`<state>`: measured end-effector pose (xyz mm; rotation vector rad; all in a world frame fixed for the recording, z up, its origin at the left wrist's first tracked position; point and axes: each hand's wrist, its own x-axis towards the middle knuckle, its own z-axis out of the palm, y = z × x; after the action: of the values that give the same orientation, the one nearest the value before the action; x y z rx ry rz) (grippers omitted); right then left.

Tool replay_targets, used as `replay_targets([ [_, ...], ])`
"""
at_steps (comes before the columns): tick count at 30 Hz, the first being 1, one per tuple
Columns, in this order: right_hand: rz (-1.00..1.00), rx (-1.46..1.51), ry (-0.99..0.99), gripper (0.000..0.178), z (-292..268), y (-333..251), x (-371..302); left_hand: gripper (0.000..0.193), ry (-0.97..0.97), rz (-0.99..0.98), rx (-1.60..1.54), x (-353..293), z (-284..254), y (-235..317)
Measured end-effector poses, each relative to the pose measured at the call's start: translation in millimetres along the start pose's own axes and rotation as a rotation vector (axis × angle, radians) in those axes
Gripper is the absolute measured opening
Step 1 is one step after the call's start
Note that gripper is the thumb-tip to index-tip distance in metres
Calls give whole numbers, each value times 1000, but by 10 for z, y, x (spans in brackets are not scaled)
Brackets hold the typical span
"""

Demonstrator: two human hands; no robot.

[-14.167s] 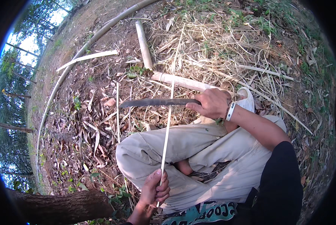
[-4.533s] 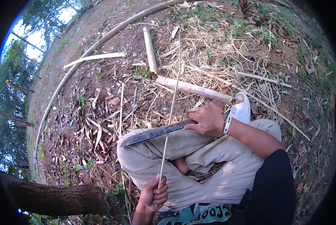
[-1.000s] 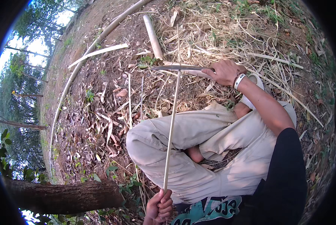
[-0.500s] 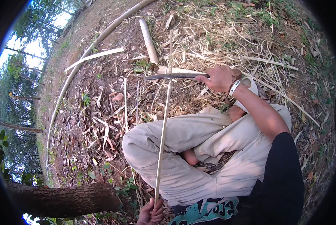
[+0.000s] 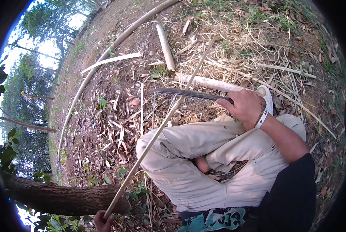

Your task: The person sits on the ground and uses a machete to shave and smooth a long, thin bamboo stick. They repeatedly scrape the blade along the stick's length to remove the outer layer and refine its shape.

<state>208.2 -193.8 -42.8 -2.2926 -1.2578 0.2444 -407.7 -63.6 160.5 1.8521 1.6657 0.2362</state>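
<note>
My right hand (image 5: 245, 107) is closed round the handle of a long dark-bladed knife (image 5: 204, 95). The blade points left and crosses a long, thin, pale bamboo strip (image 5: 153, 140); whether its edge bites into the strip I cannot tell. At the lower left, my left hand (image 5: 103, 221) is wrapped round the strip's near end. From there the strip slants up and right, over my bent knee and past the blade. Behind the knife lies a thick bamboo piece (image 5: 207, 82), its right end near my right hand.
A long bamboo pole (image 5: 82, 87) curves along the left. A short bamboo length (image 5: 165, 48) and a flat split piece (image 5: 113, 62) lie on leaf litter. Curly shavings (image 5: 238, 42) cover the ground ahead. A tree trunk (image 5: 61, 196) stands at lower left.
My left hand has moved left and slightly down with the strip's near end, so the strip now slants. My right hand and the knife have shifted right and slightly nearer. The view has shifted too.
</note>
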Motion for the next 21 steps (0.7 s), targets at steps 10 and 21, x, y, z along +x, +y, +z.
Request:
replay_targets([
  [10,46,193,-107,74,-31,-56,14,41,517,722,-894,762,317,888],
  [21,145,423,-155,63,35,81,129,42,438,1232,-1158,1320,891,1918],
])
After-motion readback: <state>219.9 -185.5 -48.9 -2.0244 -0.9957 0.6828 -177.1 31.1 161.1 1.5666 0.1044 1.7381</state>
